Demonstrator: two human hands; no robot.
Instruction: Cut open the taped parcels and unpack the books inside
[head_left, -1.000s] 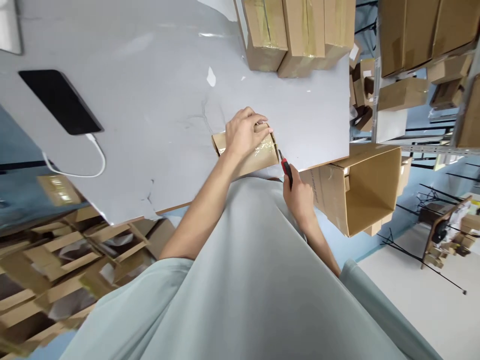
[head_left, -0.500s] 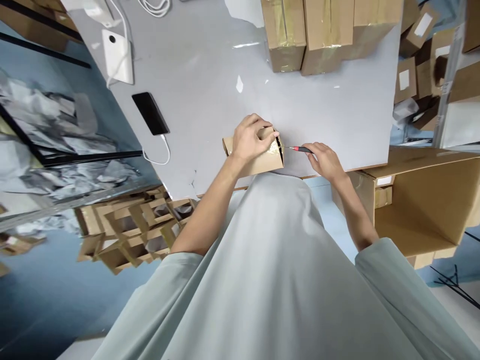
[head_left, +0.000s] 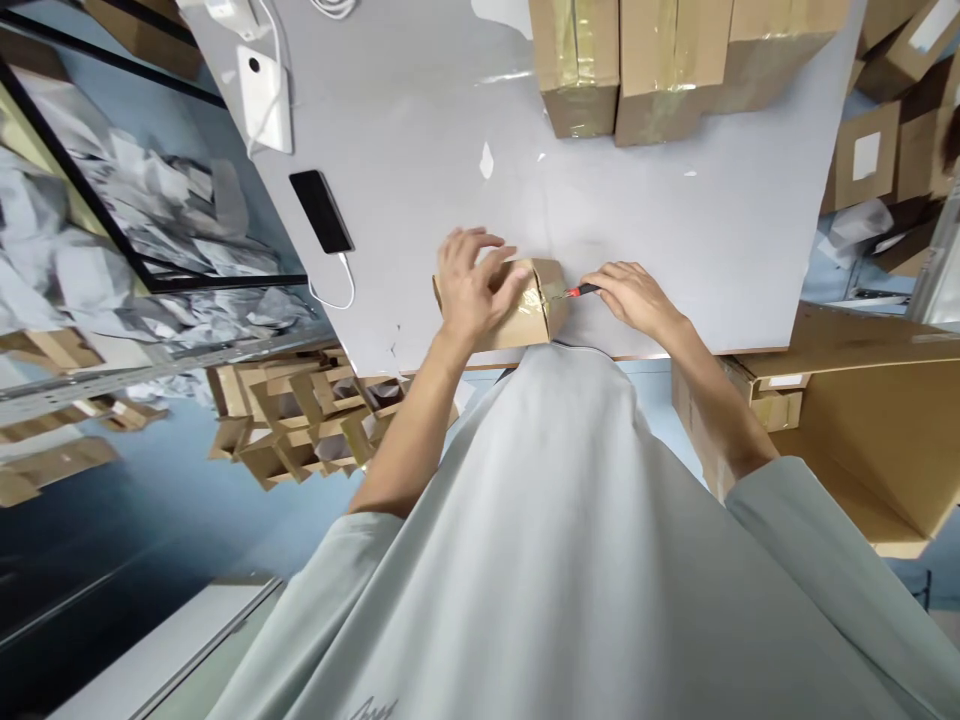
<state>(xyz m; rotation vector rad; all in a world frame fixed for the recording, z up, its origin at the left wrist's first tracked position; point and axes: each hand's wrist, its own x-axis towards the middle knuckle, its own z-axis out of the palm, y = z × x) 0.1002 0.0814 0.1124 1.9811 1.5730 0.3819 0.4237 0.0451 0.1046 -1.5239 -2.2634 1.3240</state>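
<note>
A small cardboard box (head_left: 519,328) lies near the table's front edge, with shiny clear tape on top and a gap along its right-hand end. My left hand (head_left: 471,290) rests over the box, its thumb on the top and its slightly blurred fingers bent over the far side. In my right hand (head_left: 634,298) is a slim screwdriver (head_left: 583,290) with a red and black handle. Its thin tip meets the tape at the box's right end; the exact contact is too small to make out.
Taped cartons (head_left: 577,80) stand at the table's back right. A phone (head_left: 321,210) on a cable and a white power bank (head_left: 264,98) lie left. A large open carton (head_left: 862,400) is at right; small open boxes (head_left: 300,420) sit below the table's left.
The box's right end flap has swung outward, showing more of the end. My left hand has shifted left and its fingers have lifted somewhat. The camera view has shifted.
</note>
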